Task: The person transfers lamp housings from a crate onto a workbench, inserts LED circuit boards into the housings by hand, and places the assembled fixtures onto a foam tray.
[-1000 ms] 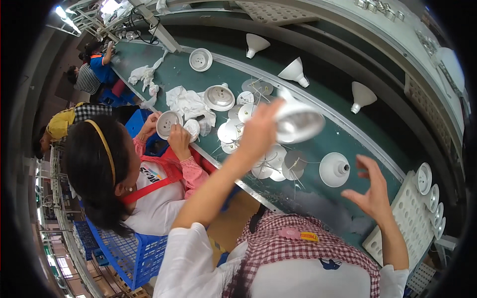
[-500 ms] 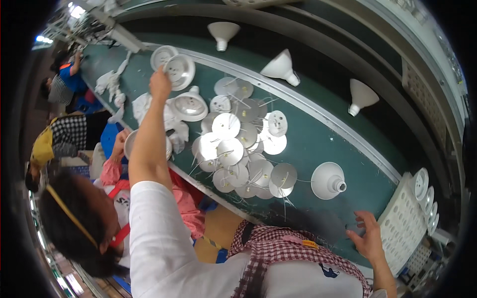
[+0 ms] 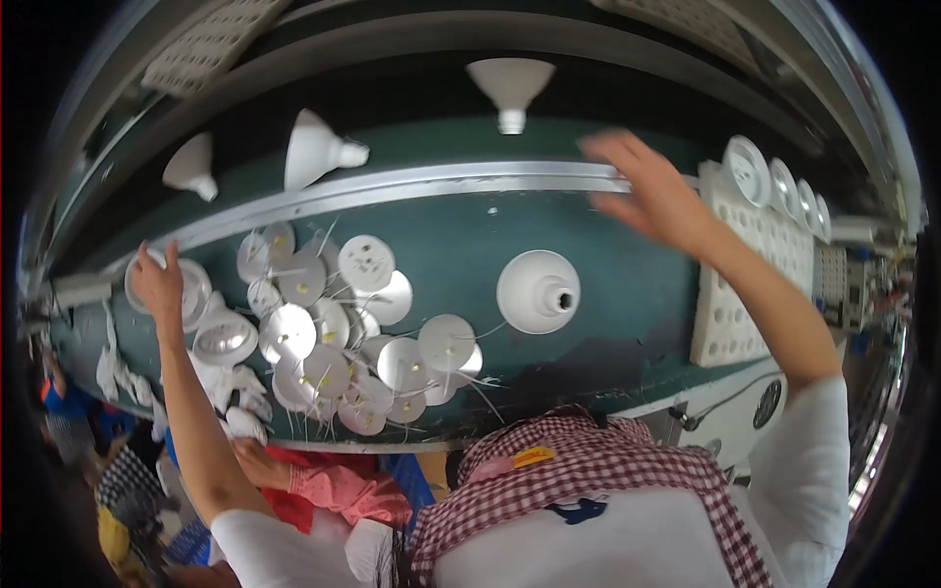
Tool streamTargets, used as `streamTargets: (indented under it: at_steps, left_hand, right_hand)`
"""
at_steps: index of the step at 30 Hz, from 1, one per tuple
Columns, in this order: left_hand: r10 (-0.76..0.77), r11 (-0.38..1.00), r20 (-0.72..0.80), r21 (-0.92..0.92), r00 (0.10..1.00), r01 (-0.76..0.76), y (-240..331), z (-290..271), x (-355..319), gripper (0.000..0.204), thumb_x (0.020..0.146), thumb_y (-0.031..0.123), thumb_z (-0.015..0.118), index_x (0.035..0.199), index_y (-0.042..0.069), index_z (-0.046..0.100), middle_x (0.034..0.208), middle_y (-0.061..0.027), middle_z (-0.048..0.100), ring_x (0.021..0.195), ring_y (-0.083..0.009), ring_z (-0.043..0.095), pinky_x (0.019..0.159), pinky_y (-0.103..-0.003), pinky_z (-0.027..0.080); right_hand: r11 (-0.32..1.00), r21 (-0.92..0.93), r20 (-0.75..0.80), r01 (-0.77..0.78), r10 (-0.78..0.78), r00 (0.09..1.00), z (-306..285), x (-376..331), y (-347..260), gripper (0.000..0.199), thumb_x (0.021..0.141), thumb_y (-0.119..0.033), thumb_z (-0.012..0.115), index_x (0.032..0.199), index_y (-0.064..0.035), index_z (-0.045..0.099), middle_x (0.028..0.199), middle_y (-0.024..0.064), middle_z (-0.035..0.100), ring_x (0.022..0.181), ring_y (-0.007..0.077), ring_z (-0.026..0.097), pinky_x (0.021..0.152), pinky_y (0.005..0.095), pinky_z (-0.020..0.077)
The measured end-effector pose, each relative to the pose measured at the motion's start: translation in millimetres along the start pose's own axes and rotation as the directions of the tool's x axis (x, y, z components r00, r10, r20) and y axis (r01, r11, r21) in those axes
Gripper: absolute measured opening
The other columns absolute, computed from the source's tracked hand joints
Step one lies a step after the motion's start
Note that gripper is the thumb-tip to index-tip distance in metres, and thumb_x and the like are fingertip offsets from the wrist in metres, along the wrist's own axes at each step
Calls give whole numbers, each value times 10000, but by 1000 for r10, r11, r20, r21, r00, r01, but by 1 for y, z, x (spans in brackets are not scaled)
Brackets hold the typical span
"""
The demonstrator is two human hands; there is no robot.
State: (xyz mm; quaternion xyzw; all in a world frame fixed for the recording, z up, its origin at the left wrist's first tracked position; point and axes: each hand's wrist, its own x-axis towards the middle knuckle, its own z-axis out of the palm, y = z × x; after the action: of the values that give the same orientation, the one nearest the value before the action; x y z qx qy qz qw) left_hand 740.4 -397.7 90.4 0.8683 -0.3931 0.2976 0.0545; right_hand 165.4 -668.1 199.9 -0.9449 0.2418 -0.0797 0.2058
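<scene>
My left hand (image 3: 160, 286) reaches to the far left of the bench, its fingers apart over two white lamp cups (image 3: 195, 284). Whether it touches them I cannot tell. Beside it a shiny-faced lamp cup (image 3: 225, 340) lies tilted. My right hand (image 3: 649, 191), blurred by motion, is stretched out with spread fingers at the metal rail, holding nothing visible. Between my hands a white lamp cup (image 3: 532, 289) stands alone, its dark neck opening turned toward me. Left of it spreads a pile of round white plates (image 3: 323, 367) with thin wires; one wire runs to that cup.
Beyond the metal rail (image 3: 431, 180) several lamp cups (image 3: 510, 86) lie on the dark belt. A perforated white board (image 3: 725, 318) stands on the right, more cups (image 3: 747, 171) along its edge. A co-worker's hand (image 3: 260, 463) and pink sleeve are at the near left, beside white cloths (image 3: 221, 382).
The view has turned to the right. My right hand has risen from the near edge to the far rail. My left hand stays by the lamp cups at the left, its fingers now more spread.
</scene>
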Motion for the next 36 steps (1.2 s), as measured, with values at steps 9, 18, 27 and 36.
streamTargets:
  at_steps: [9, 18, 27, 36]
  left_hand:
    - [303, 618, 310, -784, 901, 62, 206, 14, 26, 311, 815, 129, 604, 1059, -48, 526, 968, -147, 607, 893, -193, 586, 810, -287, 446]
    - [394, 778, 256, -604, 883, -172, 265, -52, 36, 186, 773, 158, 641, 821, -1, 559, 663, -100, 575, 602, -199, 549, 574, -341, 436]
    - [666, 379, -70, -826, 743, -417, 446, -249, -31, 82, 799, 17, 585, 856, -20, 539, 773, -127, 528, 683, -241, 542, 626, -291, 461]
    - [795, 89, -299, -804, 529, -588, 537, -330, -112, 151, 707, -32, 635, 832, 22, 570, 755, -112, 548, 692, -271, 544, 600, -355, 447]
  right_hand:
    - [916, -151, -203, -371, 338, 919, 65, 137, 92, 230, 817, -204, 478, 985, -98, 595, 1008, 153, 579, 969, 272, 586, 817, 379, 484]
    - [993, -14, -640, -115, 80, 764, -48, -161, 75, 148, 813, -214, 580, 887, -86, 588, 859, 74, 550, 768, 262, 572, 657, 348, 482]
    - [818, -93, -729, -568, 333, 598, -65, -327, 155, 150, 814, -199, 588, 907, -83, 605, 863, 47, 578, 739, 235, 581, 661, 328, 477]
    - [856, -291, -513, -427, 237, 825, -32, -325, 190, 104, 782, -139, 584, 859, -81, 543, 865, 39, 520, 785, 243, 576, 654, 365, 489]
